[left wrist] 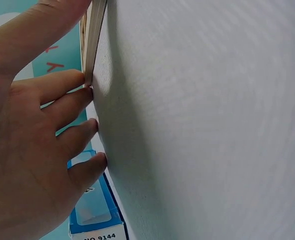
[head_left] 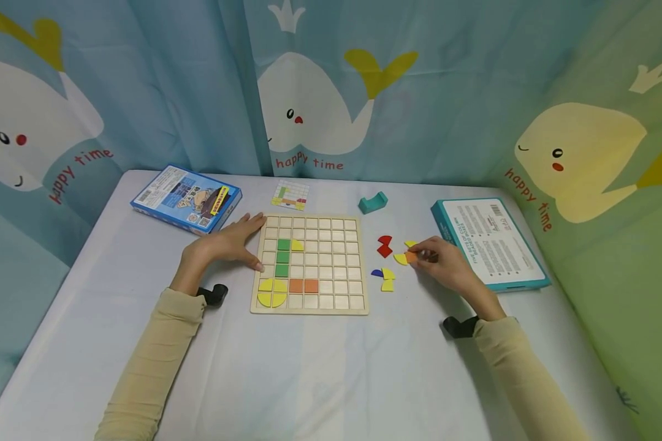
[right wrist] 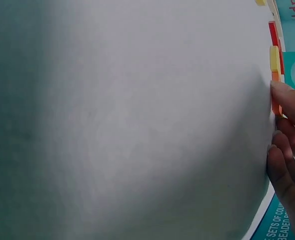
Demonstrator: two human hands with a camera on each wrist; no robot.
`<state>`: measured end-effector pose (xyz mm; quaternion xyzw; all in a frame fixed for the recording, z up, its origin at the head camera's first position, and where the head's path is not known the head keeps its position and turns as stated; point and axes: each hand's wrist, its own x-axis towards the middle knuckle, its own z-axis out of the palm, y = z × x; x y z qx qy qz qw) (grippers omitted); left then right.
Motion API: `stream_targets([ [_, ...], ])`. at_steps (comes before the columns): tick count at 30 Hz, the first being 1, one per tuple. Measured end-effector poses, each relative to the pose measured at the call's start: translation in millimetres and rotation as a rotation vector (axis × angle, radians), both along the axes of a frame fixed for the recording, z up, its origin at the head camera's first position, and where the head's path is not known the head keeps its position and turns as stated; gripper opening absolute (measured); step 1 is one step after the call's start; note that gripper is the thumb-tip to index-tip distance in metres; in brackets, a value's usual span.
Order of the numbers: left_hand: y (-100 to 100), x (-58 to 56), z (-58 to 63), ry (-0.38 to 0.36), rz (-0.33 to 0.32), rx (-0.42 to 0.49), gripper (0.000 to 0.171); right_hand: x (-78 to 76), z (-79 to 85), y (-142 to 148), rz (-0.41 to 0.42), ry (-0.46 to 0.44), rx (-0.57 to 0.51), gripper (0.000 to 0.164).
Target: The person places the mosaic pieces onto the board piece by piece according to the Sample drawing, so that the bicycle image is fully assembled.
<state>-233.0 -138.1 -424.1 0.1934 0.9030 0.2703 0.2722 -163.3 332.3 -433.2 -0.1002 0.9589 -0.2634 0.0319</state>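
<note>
A wooden grid board (head_left: 331,254) lies on the white table. On it sit three green squares (head_left: 283,257), two orange squares (head_left: 303,286), a yellow circle of quarter pieces (head_left: 272,293) and a single yellow quarter piece (head_left: 297,245). My left hand (head_left: 226,242) touches the board's left edge, fingers spread; in the left wrist view the fingertips meet the table by the board's side. To the board's right, my right hand (head_left: 442,262) pinches an orange square (head_left: 410,257) between thumb and fingers, low over the table. A yellow quarter piece (head_left: 400,260) lies right beside that square.
Loose red pieces (head_left: 384,246), a blue piece (head_left: 376,273) and yellow pieces (head_left: 388,279) lie right of the board. Behind it are a pattern card (head_left: 290,194) and a teal holder (head_left: 372,203). A blue box (head_left: 187,199) stands back left, a teal-edged box (head_left: 491,242) at right.
</note>
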Motion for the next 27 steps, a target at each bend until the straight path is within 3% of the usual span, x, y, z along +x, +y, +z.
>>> stream_targets([
  [5, -1, 0.2, 0.5, 0.002, 0.003, 0.0, 0.117, 0.5, 0.7, -2, -0.03, -0.005, 0.025, 0.026],
  [12, -2, -0.9, -1.9, 0.002, 0.008, -0.016, 0.116, 3.9, 3.3, -9, 0.013, 0.06, 0.086, 0.025],
  [19, -2, -1.5, -2.2, 0.005, 0.014, -0.011, 0.117, 6.7, 4.9, -19, 0.024, 0.066, 0.019, 0.024],
  [27, -2, -1.2, -3.5, 0.002, 0.017, -0.01, 0.117, 10.4, 5.1, -38, 0.092, 0.157, -0.029, 0.022],
])
